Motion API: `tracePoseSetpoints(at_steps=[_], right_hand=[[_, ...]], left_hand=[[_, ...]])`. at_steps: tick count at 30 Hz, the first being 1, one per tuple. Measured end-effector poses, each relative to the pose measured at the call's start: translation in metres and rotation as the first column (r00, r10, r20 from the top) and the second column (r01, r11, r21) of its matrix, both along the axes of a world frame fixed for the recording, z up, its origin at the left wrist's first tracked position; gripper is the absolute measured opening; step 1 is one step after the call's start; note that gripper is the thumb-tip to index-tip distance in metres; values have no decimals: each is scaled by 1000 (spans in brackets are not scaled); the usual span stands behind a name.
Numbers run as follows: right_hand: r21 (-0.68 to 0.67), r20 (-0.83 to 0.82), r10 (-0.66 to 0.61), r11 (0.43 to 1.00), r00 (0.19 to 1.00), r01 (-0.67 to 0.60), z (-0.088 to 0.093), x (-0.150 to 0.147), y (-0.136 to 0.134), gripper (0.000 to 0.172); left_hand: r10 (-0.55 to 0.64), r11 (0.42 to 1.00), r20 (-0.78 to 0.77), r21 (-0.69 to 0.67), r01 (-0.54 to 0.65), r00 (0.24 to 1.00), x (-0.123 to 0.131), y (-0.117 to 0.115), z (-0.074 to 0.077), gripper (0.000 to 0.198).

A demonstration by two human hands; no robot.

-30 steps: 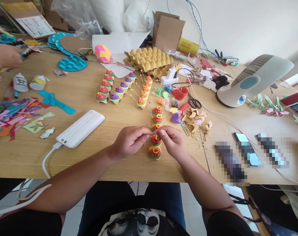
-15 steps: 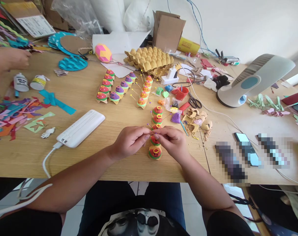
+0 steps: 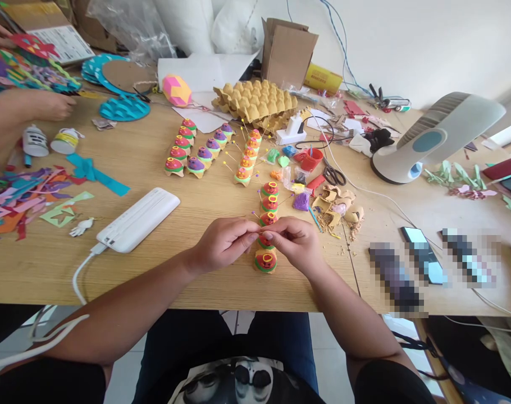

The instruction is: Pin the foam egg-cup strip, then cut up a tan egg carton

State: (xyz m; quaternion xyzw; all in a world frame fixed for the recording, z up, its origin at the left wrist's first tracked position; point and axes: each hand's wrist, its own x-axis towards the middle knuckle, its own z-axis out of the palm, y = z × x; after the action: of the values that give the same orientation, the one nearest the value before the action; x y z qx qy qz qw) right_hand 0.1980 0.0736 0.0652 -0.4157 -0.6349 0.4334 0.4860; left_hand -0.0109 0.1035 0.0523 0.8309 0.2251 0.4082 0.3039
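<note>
Cluttered wooden worktop (image 3: 154, 269): near its front edge, left hand (image 3: 222, 244) and right hand (image 3: 295, 244) pinch something tiny above a clay-topped cup (image 3: 265, 261); steady fingertips help.

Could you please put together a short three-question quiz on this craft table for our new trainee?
1. True or false: both hands, left hand and right hand, meet over the row of red-topped egg-carton cups.
2. What lies nearest the left hand?
A. scissors
B. white power bank
C. desk fan
3. Fill in: behind the painted cups stands a stack of cardboard ___ trays.

Key: 1 true; 2 B; 3 egg.
</note>
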Motion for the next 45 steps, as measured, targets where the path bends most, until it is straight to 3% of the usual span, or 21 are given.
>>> tracePoseSetpoints(at_steps=[6,14,21,30,36,41,45], right_hand=[[-104,-63,43,993,997,-49,1,1,1,41],[-75,-59,-39,997,998,35,-1,-5,0,37],[-113,-101,-2,994,995,-10,0,-4,0,39],[-59,-95,-91,995,991,86,0,-1,1,37],[-66,-126,36,997,991,-45,-1,-4,-2,36],[48,26,5,999,1000,-7,-2,-7,-4,32],[82,8,21,996,1000,-22,0,-8,-4,31]], left_hand=[[-3,993,40,-118,8,999,-1,-1,0,20],[-4,996,12,-91,5,1000,0,0,1,16],[94,996,16,-8,-94,995,1,0,4,18],[125,992,12,25,-125,992,-1,0,2,15],[132,990,32,40,-133,991,-2,-1,2,15],[120,980,7,160,-120,993,0,-1,3,15],[138,956,17,260,-138,990,0,-2,4,11]])
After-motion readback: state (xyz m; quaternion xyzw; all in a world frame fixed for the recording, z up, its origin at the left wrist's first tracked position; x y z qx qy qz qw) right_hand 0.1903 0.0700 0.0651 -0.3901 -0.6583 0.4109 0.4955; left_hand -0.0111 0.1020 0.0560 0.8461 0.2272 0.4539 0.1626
